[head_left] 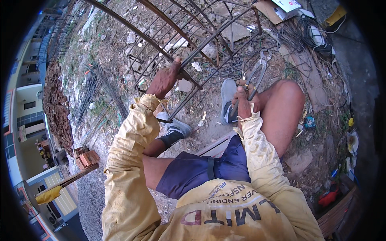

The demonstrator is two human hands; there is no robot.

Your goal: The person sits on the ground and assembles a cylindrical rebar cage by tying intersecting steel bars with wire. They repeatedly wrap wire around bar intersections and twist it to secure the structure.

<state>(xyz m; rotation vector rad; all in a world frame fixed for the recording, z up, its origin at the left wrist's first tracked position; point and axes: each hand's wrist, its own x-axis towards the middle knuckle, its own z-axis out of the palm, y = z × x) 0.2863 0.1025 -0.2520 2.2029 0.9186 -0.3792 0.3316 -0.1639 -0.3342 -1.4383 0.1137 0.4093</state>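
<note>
A cage of rusty steel rebar with bent stirrups spans the upper middle, in front of my feet. My left hand is closed on a bar near the cage's near end, its thumb up along the steel and its other fingers mostly hidden. In my right hand, beside my right knee, is a pair of long-handled tying pincers. Their metal head points up and away from me, close to the cage but apart from it. The fingers wrap round the dark handles.
A bundle of thin wire rods lies left of the cage. Loose bent stirrups rest beyond my right shoe. A wooden plank, coiled black cable and a teal tape measure are on the right. Red bricks are stacked far left.
</note>
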